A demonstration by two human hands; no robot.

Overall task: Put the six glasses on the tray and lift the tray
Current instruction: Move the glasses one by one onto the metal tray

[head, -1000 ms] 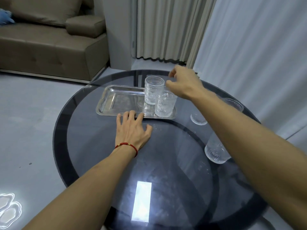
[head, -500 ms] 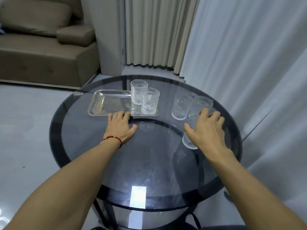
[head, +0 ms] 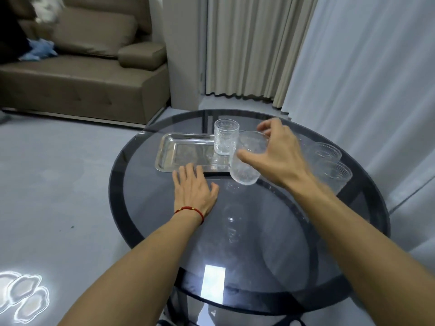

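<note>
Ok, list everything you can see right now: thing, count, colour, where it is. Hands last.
Tray: one, silver metal, far left part of the table, near the left hand.
Glass on the tray: one in plain view, clear ribbed, upright at the tray's right end; the carried glass may hide another.
Carried glass: one, clear, in the right hand, tilted above the tray's right end.
Waiting glasses: at least two, clear, blurred, on the table's right side behind the right arm.
Table: one, round, dark glass.
Sofa: one, brown, back left.
Curtains: beige and white, behind the table.
Bracelet: one, red, left wrist.
Left hand: flat on the table, by the tray's near edge.
Right hand: gripping the carried glass.
</note>
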